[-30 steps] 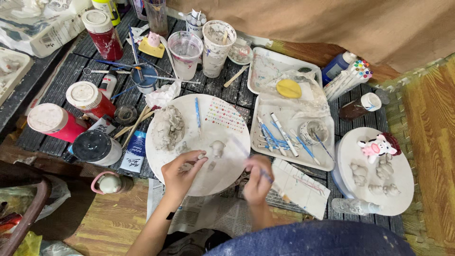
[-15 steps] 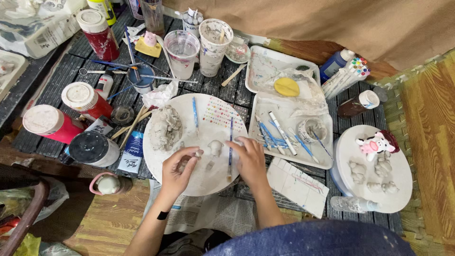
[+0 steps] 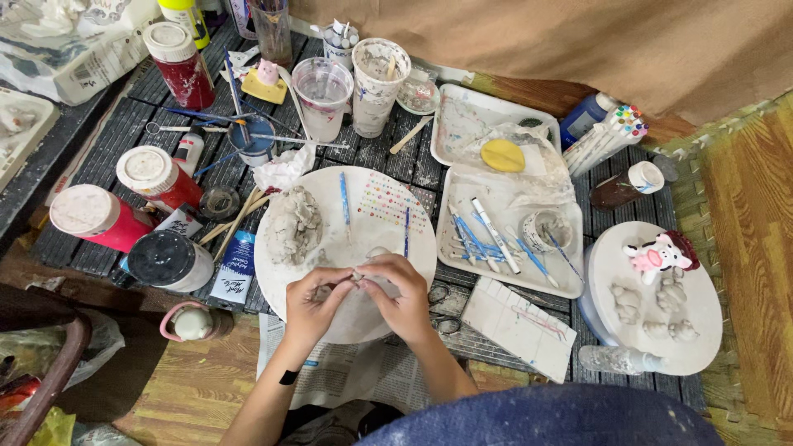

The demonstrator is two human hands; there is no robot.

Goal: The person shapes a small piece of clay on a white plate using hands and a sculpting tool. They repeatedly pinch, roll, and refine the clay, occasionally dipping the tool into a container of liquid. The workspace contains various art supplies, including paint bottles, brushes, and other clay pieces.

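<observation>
small pale clay piece (image 3: 360,275), pinched between the fingertips of both hands, held just above the round white board (image 3: 285,272). we note it sits low and close to the board, likely so crumbs and slips land on the working surface. left hand (image 3: 312,301) curled round it from the left, right hand (image 3: 402,296) closing on it from the right; both grasping the piece, fingers bent in, its shape mostly hidden by them.

on the same board: a grey clay lump (image 3: 292,224) at the far left edge, near enough to pull more from; two blue modelling tools (image 3: 344,198) lying flat beyond the hands, beside rows of small coloured dots.

further out on the dark slatted counter (image 3: 99,149): white tray (image 3: 505,248) with more tools and a yellow sponge (image 3: 503,154) to the right; paint jars (image 3: 157,176) with red bodies to the left; cloudy water cups (image 3: 322,87) behind. at far right a second round board (image 3: 702,330) carries a painted cow figure (image 3: 661,253) and unpainted clay bits, set well apart from the work.
</observation>
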